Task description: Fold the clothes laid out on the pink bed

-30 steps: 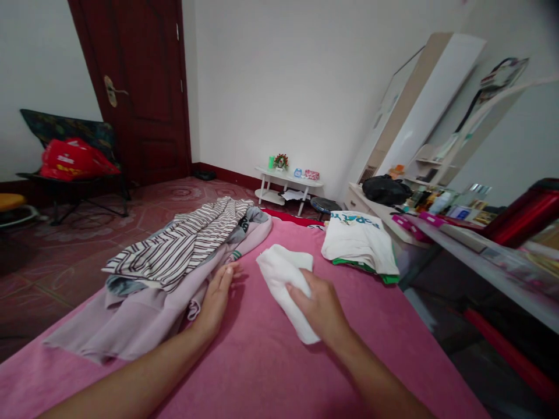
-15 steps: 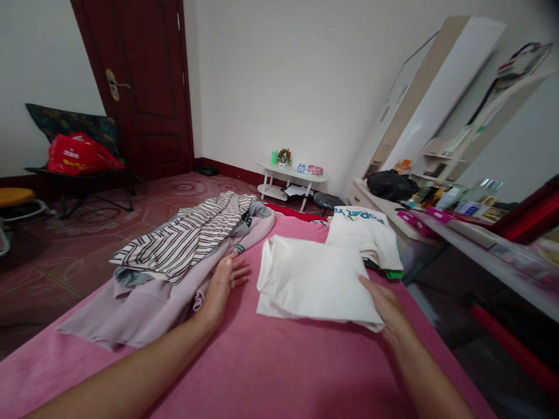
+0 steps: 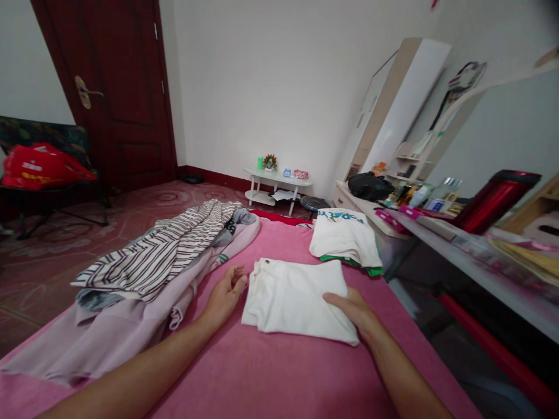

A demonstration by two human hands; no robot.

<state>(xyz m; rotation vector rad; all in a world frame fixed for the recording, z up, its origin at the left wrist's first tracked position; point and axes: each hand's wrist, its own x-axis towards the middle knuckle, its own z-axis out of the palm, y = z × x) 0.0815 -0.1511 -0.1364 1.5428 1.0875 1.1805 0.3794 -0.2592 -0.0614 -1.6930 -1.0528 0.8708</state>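
A folded white garment (image 3: 297, 299) with a small metal button near its far left corner lies on the pink bed cover (image 3: 244, 372). My right hand (image 3: 349, 305) grips its right edge, thumb on top and the other fingers hidden underneath. Just off the left edge, my left hand (image 3: 227, 294) is held with loosely bent, parted fingers and nothing in them. To the left is a loose heap: a striped shirt (image 3: 166, 250) over a pale lilac garment (image 3: 117, 331). Beyond my right hand sits a stack of folded clothes, a printed white shirt (image 3: 345, 235) on top.
A dressing table (image 3: 441, 238) with bottles, a black bag (image 3: 370, 186) and a red flask (image 3: 498, 201) runs along the right side of the bed. A small white table (image 3: 279, 177) stands by the far wall. At far left, a red bag (image 3: 43, 167) rests on a folding chair.
The white garment has come down and nearer, turned so that its button shows. My left hand has moved in close to its left edge. The camera view has swung a little right.
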